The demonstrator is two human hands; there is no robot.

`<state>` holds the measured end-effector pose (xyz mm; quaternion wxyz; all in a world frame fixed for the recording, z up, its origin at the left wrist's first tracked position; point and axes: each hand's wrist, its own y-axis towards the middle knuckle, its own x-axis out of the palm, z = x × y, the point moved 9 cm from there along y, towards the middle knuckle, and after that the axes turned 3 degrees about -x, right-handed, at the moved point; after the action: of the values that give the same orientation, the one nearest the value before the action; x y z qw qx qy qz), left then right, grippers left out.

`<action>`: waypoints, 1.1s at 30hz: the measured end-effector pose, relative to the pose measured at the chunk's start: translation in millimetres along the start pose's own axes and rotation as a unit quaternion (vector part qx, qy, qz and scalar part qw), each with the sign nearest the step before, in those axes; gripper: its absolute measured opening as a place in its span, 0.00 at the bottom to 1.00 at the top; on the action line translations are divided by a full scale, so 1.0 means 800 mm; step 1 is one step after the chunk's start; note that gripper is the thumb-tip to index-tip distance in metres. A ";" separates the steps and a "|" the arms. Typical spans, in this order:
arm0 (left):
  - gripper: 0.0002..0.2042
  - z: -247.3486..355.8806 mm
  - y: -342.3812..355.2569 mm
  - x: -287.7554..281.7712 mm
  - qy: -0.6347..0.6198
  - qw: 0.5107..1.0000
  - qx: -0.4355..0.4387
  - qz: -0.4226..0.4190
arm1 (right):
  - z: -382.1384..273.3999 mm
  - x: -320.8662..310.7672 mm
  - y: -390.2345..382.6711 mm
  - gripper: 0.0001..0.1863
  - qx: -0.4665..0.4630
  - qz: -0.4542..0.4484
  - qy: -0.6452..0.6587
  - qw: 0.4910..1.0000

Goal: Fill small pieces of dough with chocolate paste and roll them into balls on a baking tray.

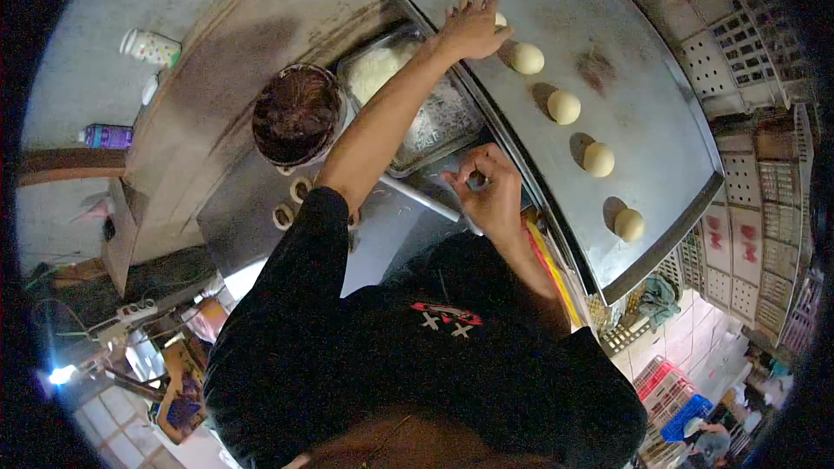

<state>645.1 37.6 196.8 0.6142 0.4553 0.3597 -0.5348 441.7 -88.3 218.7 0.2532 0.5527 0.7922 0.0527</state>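
My left hand (472,28) reaches over the far end of a large metal baking tray (599,9). Its fingers curl around a pale dough ball (500,20), which shows only in part beside the thumb. Several more smooth dough balls (563,107) lie in a spaced row along the tray. Near the tray's close edge is my right hand (493,191), thumb and fingers curled into a ring; whether anything is inside cannot be made out. A smaller pan (439,126) with white dough (372,72) sits under my left forearm. Left of it stands a round tub of dark brown paste (295,113).
Small dough rounds with dark centres (284,216) lie near my left sleeve. A pale rod (420,197) crosses the work surface. A spotted cup (151,48) and a purple container (106,136) are at the far left. Stacked plastic crates (740,174) line the right.
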 end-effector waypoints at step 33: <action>0.13 -0.289 -0.873 0.078 -0.465 0.616 -0.541 0.334 | 0.234 0.327 0.094 0.16 -0.132 -0.183 -0.291 0.930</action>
<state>-21.2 226.2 -58.4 0.9705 -0.1806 0.0730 -0.1419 523.1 139.8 -5.7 0.5490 0.3509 0.7567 -0.0536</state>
